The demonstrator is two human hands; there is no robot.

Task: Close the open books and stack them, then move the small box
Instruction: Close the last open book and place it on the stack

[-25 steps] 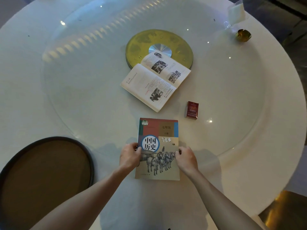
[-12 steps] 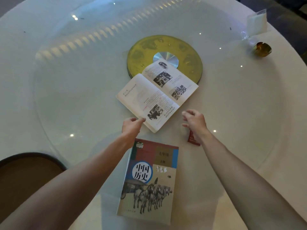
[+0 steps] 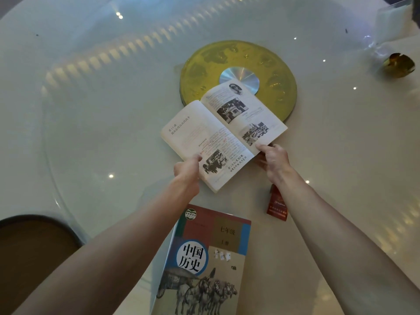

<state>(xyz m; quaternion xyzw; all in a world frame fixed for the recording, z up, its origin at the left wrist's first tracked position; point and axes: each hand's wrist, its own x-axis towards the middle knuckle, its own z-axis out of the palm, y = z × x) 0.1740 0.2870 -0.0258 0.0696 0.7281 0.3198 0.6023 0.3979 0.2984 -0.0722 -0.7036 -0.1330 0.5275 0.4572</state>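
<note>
A round, pale tabletop fills the head view, glossy and dotted with reflected ceiling lights, with a large glass turntable laid over its middle. At the centre of that glass sits a yellow-gold disc with a small silvery hub. At the lower left edge a dark round tray shows in part. Far right, near the rim, stand a clear card holder and a small golden dish.

The open book lies at an angle, its far corner overlapping the gold disc, its pages showing printed text and black-and-white photographs. The left hand is closed on the near edge of the left page, thumb on top of the paper and fingers tucked beneath. The right hand pinches the near corner of the right page, thumb above and the other fingers under the cover. The near side of the book seems slightly raised off the glass, though the wide-angle view makes that hard to confirm.

The closed book, a textbook with a blue, red and tan cover, a white circle of Chinese characters and a picture of horses drawing a chariot, lies flat nearer the person, between the two forearms and apart from the open one.

The small box, red with gold lettering, lies on the tabletop just right of the closed book, partly hidden by the right forearm.
</note>
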